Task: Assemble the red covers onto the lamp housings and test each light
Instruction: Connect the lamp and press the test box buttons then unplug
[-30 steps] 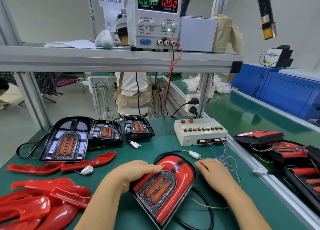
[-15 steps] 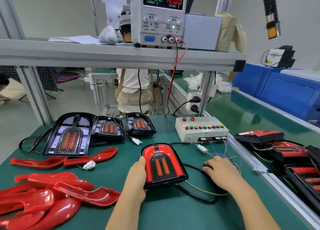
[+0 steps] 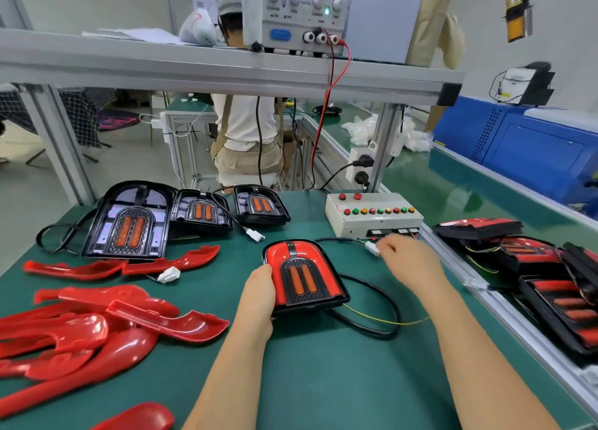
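An assembled lamp (image 3: 302, 276) with its red cover on lies flat on the green mat in front of me. My left hand (image 3: 259, 292) grips its left edge. My right hand (image 3: 409, 259) pinches the lamp's white connector (image 3: 372, 247) just below the white test box (image 3: 372, 214) with its coloured buttons. The lamp's black cable (image 3: 378, 300) loops to the right. Three bare black lamp housings (image 3: 129, 222) stand in a row at the back left. Loose red covers (image 3: 97, 329) are heaped at the front left.
A power supply (image 3: 296, 12) sits on the shelf above, with a red lead running down. Finished lamps (image 3: 550, 277) are stacked past the aluminium rail on the right. Another person sits with their back to me behind the bench. Two more red covers (image 3: 129, 266) lie below the housings.
The lamp was turned upright and laid flat, with my left hand holding its left edge. My right hand left the cable loop and rose to the white connector near the test box.
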